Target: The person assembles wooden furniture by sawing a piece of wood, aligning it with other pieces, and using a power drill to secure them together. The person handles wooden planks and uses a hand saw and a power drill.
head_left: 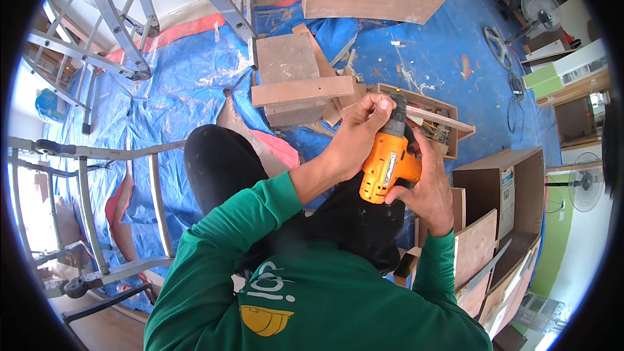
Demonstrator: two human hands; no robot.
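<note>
- Two hands are on one orange cordless drill, held up in front of the person's chest, above the blue tarpaulin on the floor.
- Head view: the left hand is wrapped round the dark chuck at the drill's front end, fingers closed tight on it; the right hand is closed on the grip and body.
- No bit shows past the chuck from here, though the left hand may be hiding it, so I'd judge the drill is being readied, not yet put to wood.
- Nothing is being drilled: the wooden blocks, the open wooden tray of bits and scraps and the cabinet carcass lie apart, untouched.
</note>
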